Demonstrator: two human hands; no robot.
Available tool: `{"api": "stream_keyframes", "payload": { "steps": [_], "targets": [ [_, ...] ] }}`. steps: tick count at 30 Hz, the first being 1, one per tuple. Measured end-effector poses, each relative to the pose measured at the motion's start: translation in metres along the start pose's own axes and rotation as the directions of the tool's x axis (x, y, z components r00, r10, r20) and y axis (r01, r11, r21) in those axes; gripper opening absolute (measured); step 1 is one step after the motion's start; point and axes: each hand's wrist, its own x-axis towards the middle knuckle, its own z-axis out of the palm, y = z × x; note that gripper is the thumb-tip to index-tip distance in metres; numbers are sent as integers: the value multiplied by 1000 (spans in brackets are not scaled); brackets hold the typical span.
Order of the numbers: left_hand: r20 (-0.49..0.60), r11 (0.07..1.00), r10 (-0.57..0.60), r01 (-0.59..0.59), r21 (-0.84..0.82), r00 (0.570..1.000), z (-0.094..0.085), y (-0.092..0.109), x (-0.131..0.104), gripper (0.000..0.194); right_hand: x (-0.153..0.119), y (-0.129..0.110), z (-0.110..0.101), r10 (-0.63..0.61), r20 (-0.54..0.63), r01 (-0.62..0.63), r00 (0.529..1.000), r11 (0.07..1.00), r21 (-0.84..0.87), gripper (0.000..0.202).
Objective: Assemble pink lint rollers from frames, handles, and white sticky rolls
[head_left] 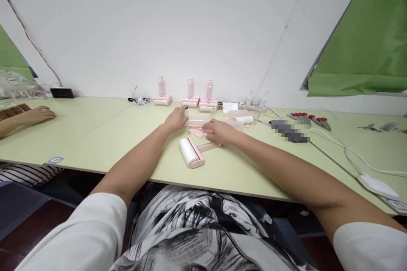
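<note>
On the pale green table, my left hand (pixel 177 119) is at the left end of a clear plastic piece (pixel 199 121), its fingers bent around something small that I cannot make out. Beside it, my right hand (pixel 219 131) has its fingertips on a small pink part (pixel 195 128), next to round pink discs (pixel 201 134). Closer to me lies a lint roller (pixel 190 152) with a white roll, a pink frame and a clear handle that reaches toward my right wrist. Whether my right hand grips the pink part is unclear.
Three pink roller sets (pixel 190 100) stand along the wall. White rolls (pixel 244 119) and clear pieces lie to the right, then a blurred dark object (pixel 289 131), red-ended tools (pixel 314 121) and a white cable. Another person's hand (pixel 40 114) rests at the far left.
</note>
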Motion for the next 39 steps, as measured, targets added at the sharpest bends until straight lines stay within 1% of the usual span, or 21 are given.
{"api": "stream_keyframes", "payload": {
  "steps": [4, 10, 13, 16, 20, 23, 27, 31, 35, 39],
  "targets": [
    [-29, 999, 32, -32, 18, 999, -1, -6, 2, 54, 12, -5, -2, -14, 26, 15, 1000, 999, -35, 41],
    [-66, 1000, 19, -19, -12, 998, -3, -12, 6, 47, 28, -14, 3, -62, 14, 63, 998, 995, -74, 38],
    [-83, 999, -41, 42, 2, 996, -7, -16, 9, 40, 34, -21, 6, -80, 13, 81, 997, 993, -80, 36],
    [-82, 995, -92, 94, 26, 992, -14, -24, 11, 35, 40, -28, 8, -78, 11, 78, 997, 994, -78, 36],
    [-136, 988, -134, 142, 53, 982, -28, -37, 13, 36, 47, -35, 10, -71, 14, 72, 997, 994, -80, 39],
    [-149, 981, -174, 184, 59, 973, -33, -42, 12, 38, 49, -40, 9, -50, 14, 51, 999, 994, -93, 39],
    [-127, 982, -171, 180, 62, 977, -29, -41, 12, 35, 48, -48, 5, -71, -32, 67, 997, 990, -124, 39],
    [-129, 985, -159, 167, 49, 979, -26, -39, 12, 33, 54, -56, 5, -93, -13, 90, 996, 984, -155, 43],
    [-113, 989, -136, 142, 47, 984, -25, -39, 11, 36, 63, -62, 8, -79, -17, 75, 997, 980, -186, 37],
    [-114, 991, -119, 124, 45, 986, -22, -41, 11, 41, 70, -58, 1, -29, -108, 11, 994, 986, -167, 33]
  ]
}}
